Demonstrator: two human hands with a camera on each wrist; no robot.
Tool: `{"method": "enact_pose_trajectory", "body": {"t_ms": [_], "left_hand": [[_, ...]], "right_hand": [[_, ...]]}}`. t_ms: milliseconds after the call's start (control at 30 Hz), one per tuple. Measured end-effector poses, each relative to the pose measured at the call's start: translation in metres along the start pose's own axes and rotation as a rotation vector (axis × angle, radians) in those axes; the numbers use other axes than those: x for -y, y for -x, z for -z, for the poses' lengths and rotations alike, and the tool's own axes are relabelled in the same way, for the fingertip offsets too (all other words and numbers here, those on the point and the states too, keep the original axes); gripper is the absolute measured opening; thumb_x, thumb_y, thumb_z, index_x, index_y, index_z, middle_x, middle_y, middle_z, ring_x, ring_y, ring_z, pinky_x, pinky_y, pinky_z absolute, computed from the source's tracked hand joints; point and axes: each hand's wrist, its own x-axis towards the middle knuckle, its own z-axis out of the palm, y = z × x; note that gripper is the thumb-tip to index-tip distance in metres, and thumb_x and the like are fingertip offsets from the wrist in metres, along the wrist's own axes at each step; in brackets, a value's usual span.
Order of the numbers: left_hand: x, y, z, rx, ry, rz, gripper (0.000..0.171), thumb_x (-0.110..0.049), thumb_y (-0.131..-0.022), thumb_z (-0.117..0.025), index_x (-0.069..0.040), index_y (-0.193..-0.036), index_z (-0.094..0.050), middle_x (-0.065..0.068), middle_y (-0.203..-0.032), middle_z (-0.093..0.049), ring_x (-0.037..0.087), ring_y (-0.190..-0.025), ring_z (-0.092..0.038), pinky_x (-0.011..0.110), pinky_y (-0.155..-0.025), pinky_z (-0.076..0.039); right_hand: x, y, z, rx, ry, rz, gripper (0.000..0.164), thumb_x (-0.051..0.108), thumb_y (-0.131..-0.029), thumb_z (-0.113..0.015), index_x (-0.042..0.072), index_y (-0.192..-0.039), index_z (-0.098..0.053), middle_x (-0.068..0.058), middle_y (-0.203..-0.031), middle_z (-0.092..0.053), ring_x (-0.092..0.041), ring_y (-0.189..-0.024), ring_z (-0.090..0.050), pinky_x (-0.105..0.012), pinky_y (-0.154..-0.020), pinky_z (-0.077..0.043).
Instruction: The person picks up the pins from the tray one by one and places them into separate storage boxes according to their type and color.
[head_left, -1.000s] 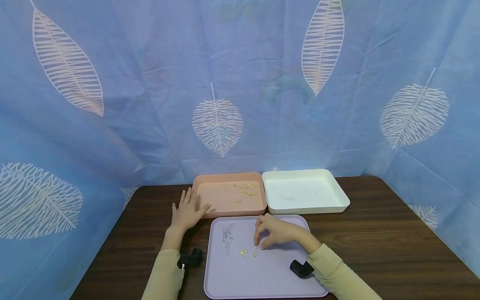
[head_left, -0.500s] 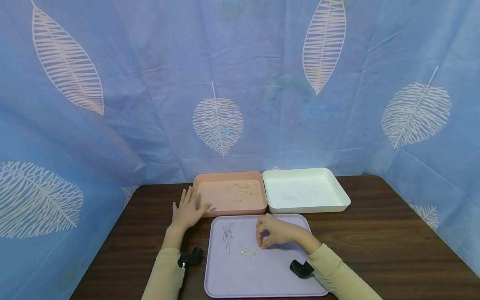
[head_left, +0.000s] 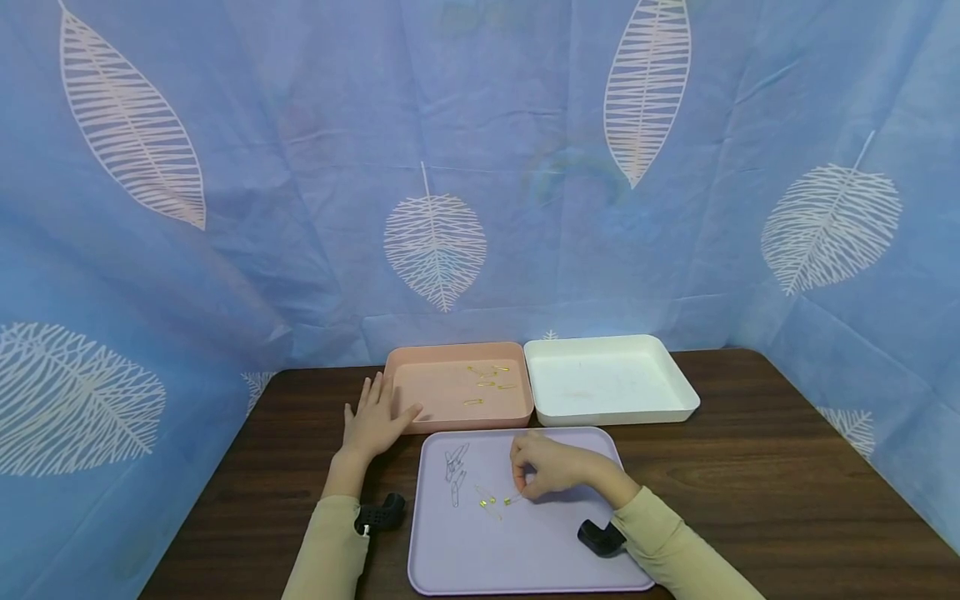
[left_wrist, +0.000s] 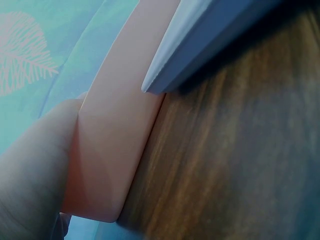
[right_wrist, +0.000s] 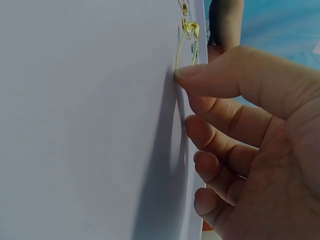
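Note:
My right hand (head_left: pixel 551 464) pinches a gold safety pin (head_left: pixel 507 501) between thumb and fingertips, low over the lilac tray (head_left: pixel 495 558). In the right wrist view the coiled end of this safety pin (right_wrist: pixel 194 29) points away from the thumb, and the other fingers curl beside it. Two more gold safety pins (head_left: pixel 483 503) lie to its left. Farther left is a small group of silver safety pins (head_left: pixel 455 490). My left hand (head_left: pixel 372 423) rests with spread fingers on the left front corner of the pink tray (head_left: pixel 427 400); its thumb (left_wrist: pixel 37 165) touches the rim in the left wrist view.
Several gold safety pins (head_left: pixel 473 402) lie inside the pink tray. A white tray (head_left: pixel 611 417) stands at its right, both behind the lilac one. Dark wooden table (head_left: pixel 765 492) surrounds them, and a blue leaf-patterned cloth (head_left: pixel 525 250) hangs behind.
The right hand's thumb and fingers have closed together on the gold safety pin, and its coiled end has swung slightly up and away from the front. The left hand has stayed put.

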Motion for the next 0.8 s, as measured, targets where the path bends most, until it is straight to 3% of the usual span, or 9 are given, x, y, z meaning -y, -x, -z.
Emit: {"method": "enact_pose_trajectory", "body": {"t_ms": [600,800], "left_hand": [[0.000,0.001,0.001,0.018,0.009,0.004,0.098,-0.069,-0.089,-0.048,-0.013,-0.158,-0.008,0.014,-0.165,-0.007,0.036,-0.153,-0.001,0.075,-0.112,-0.003],[-0.001,0.001,0.002,0.030,0.004,0.003,0.098,-0.071,-0.089,-0.047,-0.013,-0.158,-0.008,0.014,-0.165,-0.006,0.035,-0.153,0.001,0.075,-0.112,-0.003]], "right_hand": [[-0.007,0.004,0.013,-0.075,0.023,-0.014,0.015,0.006,-0.071,-0.071,0.019,-0.067,-0.063,0.008,-0.091,-0.049,-0.008,-0.091,-0.037,-0.022,-0.079,-0.037],[-0.008,0.008,0.020,-0.165,0.009,-0.003,0.017,0.005,-0.074,-0.070,0.019,-0.068,-0.062,0.006,-0.092,-0.051,-0.011,-0.091,-0.038,-0.024,-0.077,-0.037]]}}
